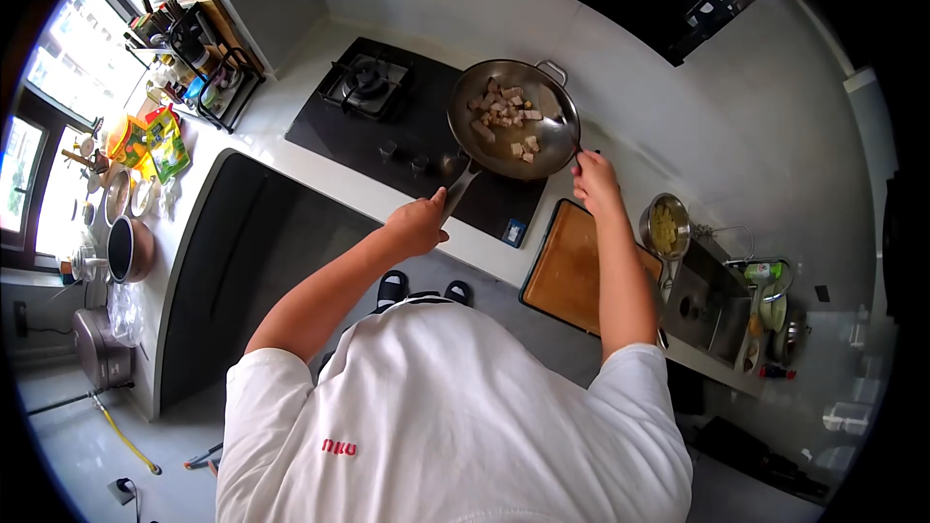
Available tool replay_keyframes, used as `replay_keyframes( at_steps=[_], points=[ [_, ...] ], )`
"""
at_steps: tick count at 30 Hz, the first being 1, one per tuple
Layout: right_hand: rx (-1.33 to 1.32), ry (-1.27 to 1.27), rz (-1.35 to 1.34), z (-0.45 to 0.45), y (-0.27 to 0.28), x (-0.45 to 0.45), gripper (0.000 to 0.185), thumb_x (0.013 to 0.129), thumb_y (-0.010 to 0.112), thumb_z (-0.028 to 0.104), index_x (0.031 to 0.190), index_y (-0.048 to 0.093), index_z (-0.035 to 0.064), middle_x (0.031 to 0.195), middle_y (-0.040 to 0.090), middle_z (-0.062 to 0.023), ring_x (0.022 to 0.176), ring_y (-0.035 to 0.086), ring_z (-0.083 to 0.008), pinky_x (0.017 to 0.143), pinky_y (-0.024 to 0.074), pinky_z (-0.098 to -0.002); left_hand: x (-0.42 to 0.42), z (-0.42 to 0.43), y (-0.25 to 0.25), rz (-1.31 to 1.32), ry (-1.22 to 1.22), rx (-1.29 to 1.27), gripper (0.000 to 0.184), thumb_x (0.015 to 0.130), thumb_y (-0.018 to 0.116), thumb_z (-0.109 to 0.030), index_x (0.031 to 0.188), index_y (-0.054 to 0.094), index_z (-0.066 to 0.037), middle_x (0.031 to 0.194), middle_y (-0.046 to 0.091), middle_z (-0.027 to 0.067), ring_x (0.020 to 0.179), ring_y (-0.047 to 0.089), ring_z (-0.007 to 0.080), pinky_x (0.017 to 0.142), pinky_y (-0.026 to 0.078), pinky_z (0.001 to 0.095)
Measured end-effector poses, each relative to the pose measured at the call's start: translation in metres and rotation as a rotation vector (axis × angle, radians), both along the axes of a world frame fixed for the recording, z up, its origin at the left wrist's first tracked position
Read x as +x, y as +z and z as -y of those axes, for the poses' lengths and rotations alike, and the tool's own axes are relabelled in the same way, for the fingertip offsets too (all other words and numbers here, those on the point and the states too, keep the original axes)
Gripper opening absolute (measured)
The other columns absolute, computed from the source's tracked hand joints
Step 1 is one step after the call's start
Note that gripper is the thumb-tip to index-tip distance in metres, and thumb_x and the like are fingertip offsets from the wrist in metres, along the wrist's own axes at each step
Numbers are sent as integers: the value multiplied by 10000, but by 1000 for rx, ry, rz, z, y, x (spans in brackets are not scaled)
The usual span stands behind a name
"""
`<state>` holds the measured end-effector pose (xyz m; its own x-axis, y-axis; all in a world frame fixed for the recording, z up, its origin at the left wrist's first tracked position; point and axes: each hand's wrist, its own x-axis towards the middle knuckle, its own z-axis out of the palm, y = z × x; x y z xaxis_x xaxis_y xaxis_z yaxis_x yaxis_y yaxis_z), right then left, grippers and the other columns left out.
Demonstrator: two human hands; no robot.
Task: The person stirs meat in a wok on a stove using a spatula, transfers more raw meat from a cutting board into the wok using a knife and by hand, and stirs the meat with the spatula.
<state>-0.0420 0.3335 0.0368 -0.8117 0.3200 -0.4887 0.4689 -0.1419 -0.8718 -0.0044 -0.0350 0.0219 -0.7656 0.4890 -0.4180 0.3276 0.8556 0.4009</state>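
A metal wok (pixel 499 157) with a long handle and a loop on its far rim sits over the right side of the black gas hob (pixel 320 131). Browned chunks of meat (pixel 506 108) lie in it, mostly bunched in the middle, with a few nearer the front. My left hand (pixel 417 224) is closed around the wok's long handle (pixel 461 186). At the wok's right rim, my right hand (pixel 596 182) grips the handle of a spatula (pixel 550 105), whose metal blade rests inside the wok by the right wall. My right fingers partly hide that handle.
Right of the hob lies a wooden cutting board (pixel 572 266), under my right forearm. Behind it stand a metal bowl (pixel 666 226) of yellowish pieces and a sink (pixel 707 302). A rack (pixel 208 63), food packets (pixel 167 145) and a dark pot (pixel 130 248) stand on the left counter.
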Motion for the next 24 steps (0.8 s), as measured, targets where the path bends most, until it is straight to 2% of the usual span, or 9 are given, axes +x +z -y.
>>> replay_keyframes(
  at_steps=[1, 4, 6, 8, 9, 12, 16, 19, 24],
  points=[
    [-3, -11, -15, 10, -12, -10, 472, 1052, 556, 229, 1497, 502, 81, 780, 529, -22, 474, 350, -75, 390, 255, -261, 0, 0, 3, 1, 2, -3, 971, 870, 796, -310, 1616, 247, -17, 1135, 700, 218, 1090, 677, 403, 947, 537, 457],
    [477, 229, -109, 26, -47, -25, 452, 1050, 559, 231, 1462, 542, 46, 830, 616, -53, 535, 466, -117, 466, 408, -290, -2, 1, 6, 7, -2, -5, 968, 873, 794, -316, 1617, 249, -21, 1134, 700, 218, 1085, 678, 403, 949, 537, 460],
    [990, 441, -386, 12, -78, -24, 426, 1037, 566, 224, 1406, 588, 11, 1038, 727, -180, 810, 675, -302, 778, 545, -404, -1, 1, 6, 15, -6, -7, 966, 875, 793, -316, 1617, 249, -23, 1139, 698, 219, 1082, 678, 404, 949, 536, 463],
    [1162, 550, -358, 38, -18, 17, 417, 1030, 567, 216, 1387, 601, 2, 1139, 723, -242, 994, 698, -399, 935, 527, -450, -1, 0, 6, 20, 7, -11, 965, 876, 793, -315, 1617, 248, -23, 1144, 695, 220, 1080, 678, 404, 948, 534, 466],
    [1155, 602, -230, 51, 11, 34, 429, 1031, 556, 222, 1400, 588, 7, 1171, 686, -280, 1064, 649, -465, 924, 521, -507, -2, 1, 8, 17, 9, 5, 966, 877, 792, -315, 1617, 246, -22, 1146, 694, 222, 1083, 676, 405, 949, 533, 467],
    [1215, 668, 32, 72, 23, 48, 431, 1031, 528, 242, 1411, 582, 48, 1160, 698, -281, 1053, 666, -467, 912, 533, -537, 1, 2, 6, 28, 5, 27, 967, 879, 790, -315, 1617, 241, -18, 1152, 689, 227, 1096, 670, 408, 952, 531, 468],
    [1155, 551, -114, 60, 7, 39, 435, 1029, 553, 236, 1409, 582, 26, 1161, 690, -280, 1055, 654, -457, 900, 521, -518, -2, 0, 12, 35, -23, -9, 973, 882, 795, -324, 1610, 240, 2, 1190, 677, 227, 1105, 675, 389, 950, 541, 455],
    [1110, 570, -187, 61, 37, 70, 422, 1023, 553, 217, 1402, 591, 33, 1159, 689, -279, 1054, 651, -458, 906, 519, -512, -2, 3, 11, 26, -8, 13, 971, 879, 794, -312, 1612, 238, 1, 1171, 681, 235, 1104, 673, 400, 955, 538, 458],
    [1100, 605, -60, 73, 26, 59, 427, 1009, 573, 209, 1399, 596, 37, 1166, 685, -278, 1077, 646, -454, 924, 521, -490, -4, 0, 9, 51, -17, -10, 975, 875, 794, -307, 1611, 236, 5, 1159, 684, 239, 1101, 670, 410, 962, 531, 460]
  ],
)
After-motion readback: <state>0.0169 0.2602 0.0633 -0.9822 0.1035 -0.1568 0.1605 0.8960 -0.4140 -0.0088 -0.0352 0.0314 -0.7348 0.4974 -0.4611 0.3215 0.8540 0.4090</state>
